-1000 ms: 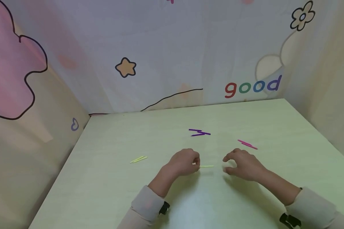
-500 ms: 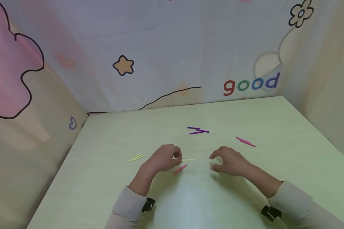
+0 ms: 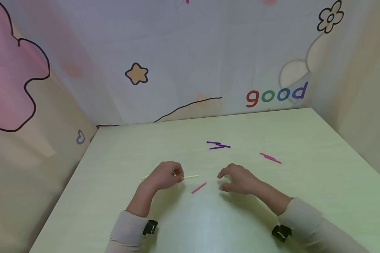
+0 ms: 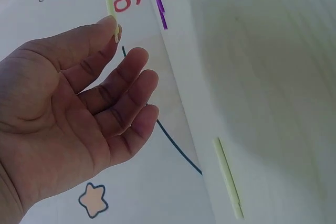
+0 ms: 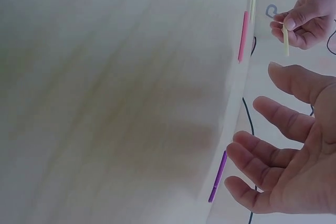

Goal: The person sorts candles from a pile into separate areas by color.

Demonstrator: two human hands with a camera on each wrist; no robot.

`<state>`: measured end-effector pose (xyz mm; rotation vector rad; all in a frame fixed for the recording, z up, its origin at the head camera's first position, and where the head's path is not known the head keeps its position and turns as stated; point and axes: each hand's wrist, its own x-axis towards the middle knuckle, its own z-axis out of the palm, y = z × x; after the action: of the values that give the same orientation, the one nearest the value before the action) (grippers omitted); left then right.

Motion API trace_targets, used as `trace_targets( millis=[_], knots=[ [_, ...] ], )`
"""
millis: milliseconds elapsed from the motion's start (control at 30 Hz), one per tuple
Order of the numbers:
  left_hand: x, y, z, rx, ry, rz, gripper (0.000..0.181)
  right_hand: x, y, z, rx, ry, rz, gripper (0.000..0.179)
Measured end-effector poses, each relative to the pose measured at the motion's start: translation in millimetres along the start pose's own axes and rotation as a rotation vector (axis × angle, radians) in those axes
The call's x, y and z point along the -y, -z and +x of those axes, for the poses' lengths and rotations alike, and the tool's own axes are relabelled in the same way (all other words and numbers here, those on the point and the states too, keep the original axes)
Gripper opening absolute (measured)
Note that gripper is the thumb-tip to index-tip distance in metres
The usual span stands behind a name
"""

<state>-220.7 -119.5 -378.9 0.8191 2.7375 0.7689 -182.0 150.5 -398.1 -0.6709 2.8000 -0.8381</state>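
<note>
My left hand [image 3: 166,175] pinches one end of a thin pale yellow stick [image 3: 191,176] between thumb and index finger, the rest of it pointing right, above the table. In the left wrist view the yellow stick [image 4: 110,1] stands up from the fingertips, the other fingers loosely bent. My right hand [image 3: 239,179] hovers to the right with fingers apart, nothing between them. Between the hands a single pink stick [image 3: 198,188] lies slanted on the table. Behind the left hand, mostly covered by it in the head view, are other yellow sticks [image 4: 228,177].
Three purple sticks [image 3: 218,145] lie in a loose group toward the back of the pale green table [image 3: 139,147]. Two pink sticks [image 3: 270,158] lie together at the right. Printed cloth walls [image 3: 183,59] stand around the back and sides.
Both hands have moved left, the left still pinching the yellow stick and passing in front of the other yellow sticks. The single pink stick, hidden at first, has come into sight.
</note>
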Motion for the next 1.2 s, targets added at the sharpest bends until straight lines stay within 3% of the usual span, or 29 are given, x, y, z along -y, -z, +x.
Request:
trace_targets(
  millis=[400,800,1000,1200],
  knots=[
    [27.3,4.2,-10.0,0.011,0.137,-0.061,0.01,6,-10,17.3,0.025,0.034,0.068,0.028],
    [52.3,9.5,-23.1,0.004,0.198,-0.065,0.007,11,-17,30.1,0.054,0.049,0.056,0.028],
    [62.3,13.2,-31.4,-0.011,0.243,-0.085,0.007,17,-20,34.7,0.072,0.019,0.06,0.029],
    [68.9,16.6,-36.8,-0.003,0.333,-0.109,0.006,21,-20,41.0,0.075,0.002,0.106,0.028]
  ],
)
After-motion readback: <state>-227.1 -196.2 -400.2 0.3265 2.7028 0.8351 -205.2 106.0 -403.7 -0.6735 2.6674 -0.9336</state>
